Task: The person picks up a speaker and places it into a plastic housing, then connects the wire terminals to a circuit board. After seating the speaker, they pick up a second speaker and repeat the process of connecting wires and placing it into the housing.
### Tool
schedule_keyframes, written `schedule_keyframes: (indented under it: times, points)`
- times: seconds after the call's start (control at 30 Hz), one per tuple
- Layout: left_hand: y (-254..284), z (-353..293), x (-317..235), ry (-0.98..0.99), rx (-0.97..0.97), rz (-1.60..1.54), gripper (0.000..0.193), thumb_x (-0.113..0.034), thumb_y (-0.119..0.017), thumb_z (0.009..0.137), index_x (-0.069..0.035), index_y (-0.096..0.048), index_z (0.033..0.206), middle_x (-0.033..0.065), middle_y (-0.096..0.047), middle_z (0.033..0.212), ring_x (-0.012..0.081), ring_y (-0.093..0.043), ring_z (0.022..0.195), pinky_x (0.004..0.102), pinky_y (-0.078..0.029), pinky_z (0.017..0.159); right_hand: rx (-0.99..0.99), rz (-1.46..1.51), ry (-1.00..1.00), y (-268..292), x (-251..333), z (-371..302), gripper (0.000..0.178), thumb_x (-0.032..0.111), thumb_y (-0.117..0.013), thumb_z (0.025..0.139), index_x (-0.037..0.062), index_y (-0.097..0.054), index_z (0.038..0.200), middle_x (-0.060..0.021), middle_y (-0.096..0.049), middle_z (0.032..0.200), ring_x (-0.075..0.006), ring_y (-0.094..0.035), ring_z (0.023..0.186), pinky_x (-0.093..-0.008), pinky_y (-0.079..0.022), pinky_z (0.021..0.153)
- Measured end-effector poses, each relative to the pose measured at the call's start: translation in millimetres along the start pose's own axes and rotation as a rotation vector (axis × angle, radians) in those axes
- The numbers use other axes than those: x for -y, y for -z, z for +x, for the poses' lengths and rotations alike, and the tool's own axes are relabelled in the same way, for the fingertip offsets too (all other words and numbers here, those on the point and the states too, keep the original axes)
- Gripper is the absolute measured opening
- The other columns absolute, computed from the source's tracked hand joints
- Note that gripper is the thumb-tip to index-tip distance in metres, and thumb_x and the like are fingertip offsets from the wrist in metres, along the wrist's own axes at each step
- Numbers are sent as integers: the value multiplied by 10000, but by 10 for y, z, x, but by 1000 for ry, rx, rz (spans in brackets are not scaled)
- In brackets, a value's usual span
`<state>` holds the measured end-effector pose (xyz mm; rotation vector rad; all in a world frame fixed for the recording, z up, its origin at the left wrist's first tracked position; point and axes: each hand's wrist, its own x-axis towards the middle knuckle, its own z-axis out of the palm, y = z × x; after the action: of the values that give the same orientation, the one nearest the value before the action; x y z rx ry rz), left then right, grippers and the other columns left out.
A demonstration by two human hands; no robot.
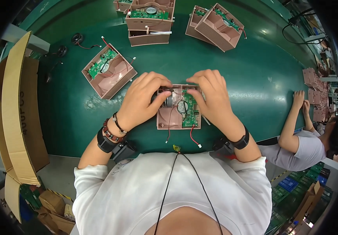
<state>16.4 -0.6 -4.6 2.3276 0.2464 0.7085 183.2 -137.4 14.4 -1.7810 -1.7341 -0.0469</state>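
Note:
A pink plastic housing [169, 126] lies in front of me on the green table. Inside its right half sits a green circuit board [191, 117] with a round silvery part [182, 107] on it. My left hand [142, 96] is closed around a dark round speaker [165, 101] at the housing's upper left; the fingers partly cover it. Curled over the housing's upper right corner is my right hand [212, 92], its thumb by the board's far end. Whatever is between those fingers is too small to make out. A red wire [193, 135] with a white plug hangs over the near edge.
Another housing with a board [110, 84] lies to the left, near loose speakers [77, 38]. More housings stand stacked at the far middle [149, 38] and far right [220, 31]. A cardboard box [18, 109] borders the left side. A co-worker's arms [294, 117] rest on the table at right.

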Motion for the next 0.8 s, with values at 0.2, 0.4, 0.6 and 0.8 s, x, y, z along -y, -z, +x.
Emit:
schedule_keyframes:
  times: [0.2, 0.4, 0.6, 0.8]
  points:
    - [-10, 70, 20, -95, -26, 93, 88, -120, -667, 805, -87, -625, 876, 22, -593, 869, 236, -545, 850, 351, -418, 741, 169, 276, -97, 15, 48, 19, 202, 112, -712, 775, 96, -637, 962, -15, -609, 890, -204, -530, 844, -329, -346, 786]
    - [-35, 130, -19, -78, 47, 149, 98, -135, -702, 767, -110, -637, 836, -12, -593, 841, 215, -546, 848, 336, -397, 728, 81, 132, -118, -68, -50, -101, 125, 112, -718, 769, 115, -646, 871, 20, -606, 868, -182, -518, 839, -324, -327, 783]
    - [-36, 162, -104, -46, 56, 288, 97, -154, -734, 735, -124, -657, 786, -24, -585, 829, 202, -540, 827, 330, -390, 706, -75, -19, -108, -152, 9, -95, 127, 89, -707, 727, 128, -605, 793, 7, -549, 913, -195, -498, 869, -351, -334, 759]
    - [-28, 165, -120, 37, 63, 243, 90, -138, -737, 734, -105, -672, 787, 0, -585, 857, 205, -545, 831, 341, -422, 697, -4, -12, -116, -165, -48, -103, 149, 66, -706, 709, 114, -588, 786, -16, -555, 966, -205, -503, 892, -359, -349, 765]
